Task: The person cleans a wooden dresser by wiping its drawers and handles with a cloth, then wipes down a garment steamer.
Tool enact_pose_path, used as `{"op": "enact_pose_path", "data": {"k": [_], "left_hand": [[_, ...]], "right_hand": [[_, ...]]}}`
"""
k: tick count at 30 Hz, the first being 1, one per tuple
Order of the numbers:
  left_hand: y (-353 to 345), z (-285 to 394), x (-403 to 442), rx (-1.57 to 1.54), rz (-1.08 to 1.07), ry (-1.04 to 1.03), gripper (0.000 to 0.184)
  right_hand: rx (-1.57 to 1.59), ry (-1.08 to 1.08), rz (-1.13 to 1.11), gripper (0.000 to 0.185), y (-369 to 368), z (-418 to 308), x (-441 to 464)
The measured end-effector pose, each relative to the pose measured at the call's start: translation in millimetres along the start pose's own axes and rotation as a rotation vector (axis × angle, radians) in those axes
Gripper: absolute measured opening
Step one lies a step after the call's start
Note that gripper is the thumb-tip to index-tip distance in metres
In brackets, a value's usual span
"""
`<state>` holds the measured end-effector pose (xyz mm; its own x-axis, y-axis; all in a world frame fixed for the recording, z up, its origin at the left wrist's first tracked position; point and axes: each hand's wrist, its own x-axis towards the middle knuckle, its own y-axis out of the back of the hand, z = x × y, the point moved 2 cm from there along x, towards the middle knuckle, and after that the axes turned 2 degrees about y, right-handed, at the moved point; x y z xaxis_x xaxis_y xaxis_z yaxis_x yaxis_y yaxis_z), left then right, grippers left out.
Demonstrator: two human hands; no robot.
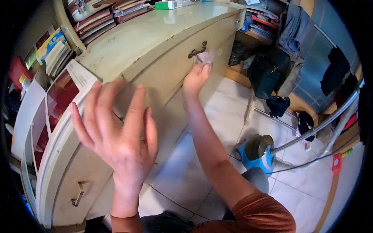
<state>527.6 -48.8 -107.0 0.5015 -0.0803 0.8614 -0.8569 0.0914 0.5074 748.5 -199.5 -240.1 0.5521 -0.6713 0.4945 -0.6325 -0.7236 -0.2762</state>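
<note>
My right hand [197,79] is closed on a crumpled pale cloth or tissue [205,58], held against the cream drawer front [171,72] just below a dark ornate handle [197,50]. Nearer to me, my left hand [120,132] is raised with its fingers spread, holding nothing, in front of the cabinet's curved edge. Whether its fingertips touch the cabinet cannot be made out. A metal handle [79,194] hangs on the lower left part of the cabinet front.
Books and folders [97,23] and a green-and-white box [173,4] stand on the cabinet top [155,29]. A blue vacuum cleaner [256,151] with its hose sits on the tiled floor. Dark bags [268,73] and clothes hang at the right.
</note>
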Motion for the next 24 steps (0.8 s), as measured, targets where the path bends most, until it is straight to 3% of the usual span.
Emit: {"op": "enact_pose_path", "data": {"k": [1, 3, 8, 12, 15, 18, 22, 24], "left_hand": [[-5, 6, 6, -0.025, -0.018, -0.085, 0.039], [-13, 22, 25, -0.107, -0.099, -0.219, 0.046], [-56, 50, 72, -0.071, -0.126, -0.331, 0.048], [-73, 51, 84, 0.032, -0.170, -0.315, 0.049], [-81, 48, 85, -0.028, -0.181, -0.289, 0.053], [-88, 45, 80, 0.048, -0.041, -0.359, 0.055], [-90, 47, 79, -0.002, 0.003, -0.308, 0.054], [-90, 48, 79, 0.001, 0.011, -0.298, 0.053]], "right_hand": [[0.018, -0.011, 0.001, 0.044, 0, -3, -13], [-0.364, 0.344, 0.060, 0.041, 3, -19, -57], [-0.159, 0.378, -0.066, 0.046, 17, -27, -30], [-0.246, 0.161, -0.037, 0.047, 18, 1, 16], [-0.311, 0.262, -0.092, 0.040, 18, -7, 3], [-0.190, 0.353, -0.251, 0.031, 32, -42, -50], [-0.099, 0.343, -0.202, 0.029, 25, -14, -34], [-0.191, 0.283, -0.068, 0.028, 16, 10, 2]]}}
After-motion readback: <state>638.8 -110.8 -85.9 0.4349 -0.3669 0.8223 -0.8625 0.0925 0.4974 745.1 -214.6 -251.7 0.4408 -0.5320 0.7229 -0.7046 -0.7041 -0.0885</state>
